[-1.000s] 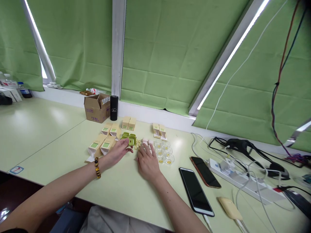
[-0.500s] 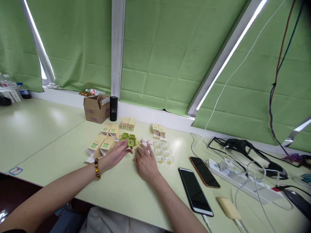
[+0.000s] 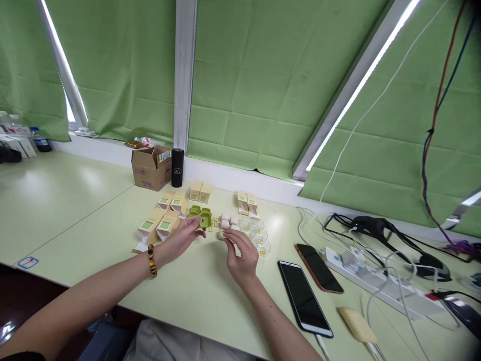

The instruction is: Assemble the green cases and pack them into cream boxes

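Observation:
My left hand (image 3: 183, 237), with a bead bracelet on the wrist, rests on the table and its fingers pinch a small green open case (image 3: 205, 219). My right hand (image 3: 240, 253) is lifted a little off the table and pinches a small pale piece (image 3: 221, 234) between thumb and fingers. Beyond the hands lie small pink-white pieces (image 3: 229, 221) and several clear little cups with yellow contents (image 3: 255, 233). Cream cartons with green labels (image 3: 158, 226) lie to the left of the green case.
A brown cardboard box (image 3: 151, 167) and a black cylinder (image 3: 177, 167) stand near the window ledge. Two phones (image 3: 305, 296) (image 3: 318, 260), a pale oval object (image 3: 356, 324), a white power strip (image 3: 372, 281) and tangled cables fill the table's right side.
My right hand has risen off the table, turned and drawn back slightly, now pinching a small pale piece. My left hand has stayed on the green case.

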Available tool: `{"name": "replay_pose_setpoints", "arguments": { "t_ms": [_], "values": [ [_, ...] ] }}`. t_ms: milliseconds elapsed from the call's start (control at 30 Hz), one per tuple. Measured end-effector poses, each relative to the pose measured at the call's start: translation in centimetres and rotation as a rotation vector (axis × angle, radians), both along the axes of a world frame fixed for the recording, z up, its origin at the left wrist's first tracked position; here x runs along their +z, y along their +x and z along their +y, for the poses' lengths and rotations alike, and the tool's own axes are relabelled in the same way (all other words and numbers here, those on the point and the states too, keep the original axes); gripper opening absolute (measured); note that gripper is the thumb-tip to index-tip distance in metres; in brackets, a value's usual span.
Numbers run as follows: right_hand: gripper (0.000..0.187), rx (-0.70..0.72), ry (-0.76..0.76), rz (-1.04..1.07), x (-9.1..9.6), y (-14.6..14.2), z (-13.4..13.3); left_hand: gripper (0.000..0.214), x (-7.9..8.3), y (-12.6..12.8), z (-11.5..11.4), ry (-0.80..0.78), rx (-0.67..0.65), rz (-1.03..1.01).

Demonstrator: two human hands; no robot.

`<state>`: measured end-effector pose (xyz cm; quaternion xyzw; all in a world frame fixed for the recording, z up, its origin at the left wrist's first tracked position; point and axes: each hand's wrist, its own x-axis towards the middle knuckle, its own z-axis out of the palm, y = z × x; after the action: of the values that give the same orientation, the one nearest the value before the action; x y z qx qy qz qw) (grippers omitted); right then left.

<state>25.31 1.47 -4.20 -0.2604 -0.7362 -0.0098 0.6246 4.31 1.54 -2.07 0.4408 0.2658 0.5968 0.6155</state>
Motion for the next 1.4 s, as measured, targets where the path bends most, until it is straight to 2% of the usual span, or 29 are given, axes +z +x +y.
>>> {"name": "replay_pose_setpoints", "arguments": {
  "t_ms": [267, 367, 467, 567, 800, 967, 1067, 1233, 1400],
  "values": [
    [0.012, 0.033, -0.141, 0.194, 0.5, -0.6, -0.6, 0.043, -0.4, 0.3, -0.1, 0.004, -0.007, 0.176],
    [0.019, 0.029, -0.168, 0.167, 0.5, -0.6, -0.6, 0.046, -0.6, 0.3, 0.0, 0.012, -0.022, 0.224],
    [0.026, 0.02, -0.125, 0.106, 0.8, -0.7, -0.7, 0.046, -0.7, 0.3, -0.1, 0.029, -0.047, 0.255],
    [0.023, 0.018, -0.116, 0.098, 0.8, -0.8, -0.9, 0.044, -0.6, 0.3, -0.2, 0.051, -0.081, 0.274],
    [0.019, 0.12, -0.251, 0.123, 0.3, -0.9, -1.0, 0.055, -0.5, 0.4, -0.4, 0.076, -0.138, 0.293],
    [0.011, 0.104, -0.178, 0.069, 1.0, -0.9, -1.5, 0.054, -1.2, 0.1, -0.2, 0.088, -0.158, 0.351],
    [0.014, 0.093, -0.147, 0.049, 1.0, -0.9, -1.5, 0.056, -1.3, 0.1, -0.2, 0.101, -0.166, 0.4],
    [0.024, 0.099, -0.085, 0.026, 0.9, -0.9, -1.4, 0.061, -0.5, 0.4, -0.7, 0.127, -0.18, 0.431],
    [0.024, 0.12, -0.042, -0.013, 0.9, -1.0, -1.4, 0.06, 0.0, 0.7, -1.0, 0.165, -0.192, 0.439]
  ]
}}
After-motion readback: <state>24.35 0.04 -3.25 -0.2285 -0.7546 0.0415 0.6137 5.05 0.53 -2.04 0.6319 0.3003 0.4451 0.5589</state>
